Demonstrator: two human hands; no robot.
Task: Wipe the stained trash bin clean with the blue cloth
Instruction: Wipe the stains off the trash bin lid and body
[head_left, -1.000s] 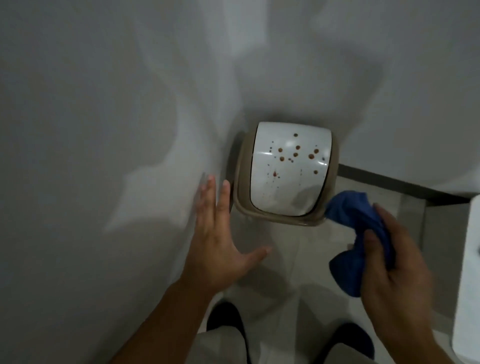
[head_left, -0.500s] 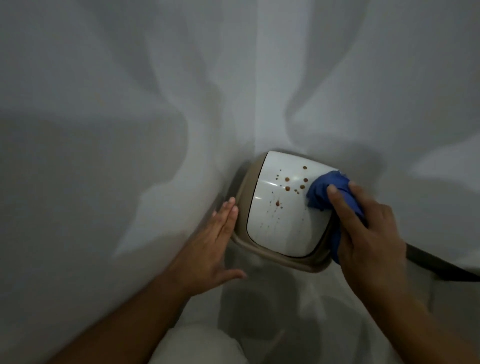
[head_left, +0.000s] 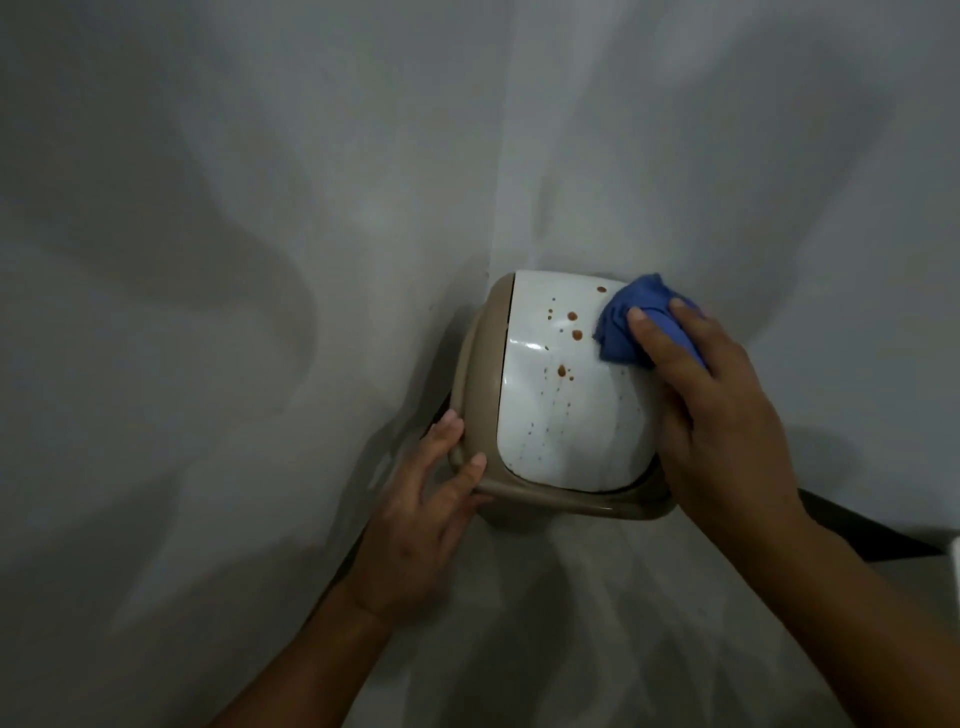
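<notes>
Trash bin (head_left: 483, 395) of beige plastic, with a glossy white lid (head_left: 571, 405) spotted with brown stains (head_left: 561, 371), stood on the pale floor (head_left: 597, 623) in the corner where two grey walls (head_left: 260, 208) met. Right hand (head_left: 722, 415) held the bunched blue cloth (head_left: 641, 322) closed in its fingers, pressing it on the lid's far right corner. Left hand (head_left: 421, 525), fingers spread, rested against the bin's near left rim.

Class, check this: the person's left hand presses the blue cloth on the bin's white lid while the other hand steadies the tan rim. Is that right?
One slip: the head view shows the right hand pressing the cloth on the lid; the left hand steadies the rim.
</notes>
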